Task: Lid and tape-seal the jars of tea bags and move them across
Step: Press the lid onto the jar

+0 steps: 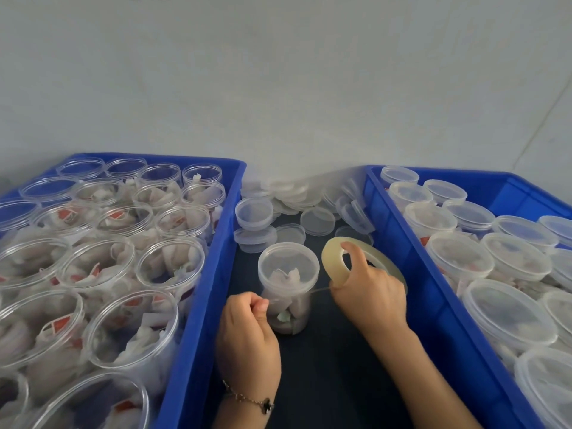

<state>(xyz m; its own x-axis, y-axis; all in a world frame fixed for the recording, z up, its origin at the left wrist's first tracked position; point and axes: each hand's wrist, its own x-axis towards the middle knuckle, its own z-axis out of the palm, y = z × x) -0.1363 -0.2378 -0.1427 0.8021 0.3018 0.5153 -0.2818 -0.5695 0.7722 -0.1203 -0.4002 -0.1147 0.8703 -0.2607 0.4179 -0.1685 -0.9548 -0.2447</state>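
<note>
A lidded clear jar of tea bags (288, 283) stands on the dark table between two blue crates. My right hand (370, 289) grips a roll of clear tape (332, 261), thumb through its hole, just right of the jar. A thin strip of tape (318, 291) runs from the roll across the front of the jar to my left hand (247, 335), which pinches its free end at the jar's lower left. The strip lies below the lid, level with the jar's body.
The left blue crate (198, 305) holds several open jars of tea bags. The right blue crate (439, 292) holds several lidded jars. A pile of loose clear lids (297, 205) lies on the dark table (334, 382) behind the jar, against a pale wall.
</note>
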